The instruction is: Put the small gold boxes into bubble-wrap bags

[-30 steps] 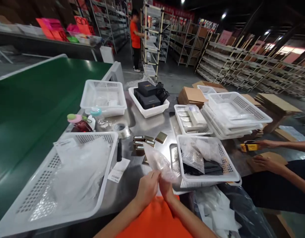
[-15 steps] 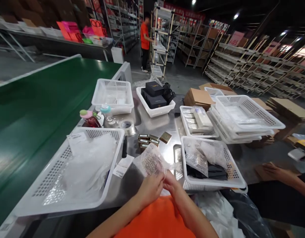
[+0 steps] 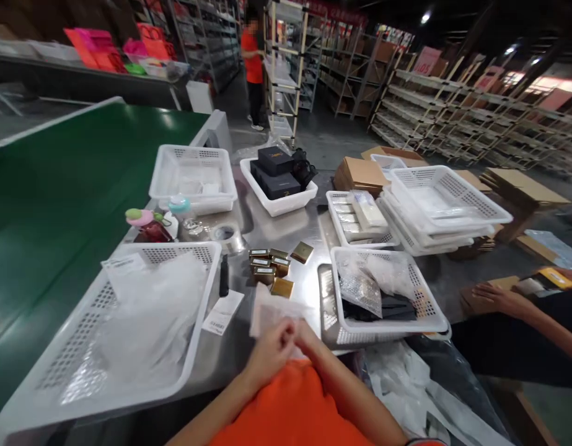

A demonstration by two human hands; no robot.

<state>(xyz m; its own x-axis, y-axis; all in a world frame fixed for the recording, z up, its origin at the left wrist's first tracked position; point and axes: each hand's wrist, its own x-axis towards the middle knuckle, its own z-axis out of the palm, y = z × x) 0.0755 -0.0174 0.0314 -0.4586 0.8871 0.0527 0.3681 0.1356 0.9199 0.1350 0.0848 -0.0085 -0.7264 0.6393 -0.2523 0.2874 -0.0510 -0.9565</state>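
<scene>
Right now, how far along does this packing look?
Done: wrapped packs fill the near-left basket. In hand: both hands, left and right, pinch a bubble bag on the table. Left: small gold boxes sit unwrapped just beyond, so some remain.

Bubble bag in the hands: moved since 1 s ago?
Yes. The bubble bag has dropped from upright to lying flat on the table, just below the gold boxes, both hands on its near edge.

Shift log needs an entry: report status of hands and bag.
Left hand and right hand both pinching bubble bag. Bag flat above metal table. Gold boxes just beyond.
</scene>
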